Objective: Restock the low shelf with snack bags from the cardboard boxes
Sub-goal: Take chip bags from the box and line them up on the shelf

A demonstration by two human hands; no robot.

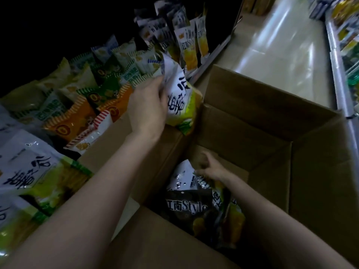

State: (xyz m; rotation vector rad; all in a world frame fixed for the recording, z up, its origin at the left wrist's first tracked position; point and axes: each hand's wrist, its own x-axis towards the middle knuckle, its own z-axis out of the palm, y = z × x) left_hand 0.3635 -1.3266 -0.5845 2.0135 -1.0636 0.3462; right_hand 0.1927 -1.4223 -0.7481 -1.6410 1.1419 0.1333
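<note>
A big open cardboard box [262, 121] is seen. A white-and-green snack bag [180, 98] is gripped above its edge by the left hand [147, 109]. Inside, another bag [194, 181] is pinched by the right hand [210, 168].

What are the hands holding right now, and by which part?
The left hand grips a white-and-yellow snack bag by its upper edge, above the shelf. The right hand pinches the top edge of a bag inside the cardboard box.
</note>
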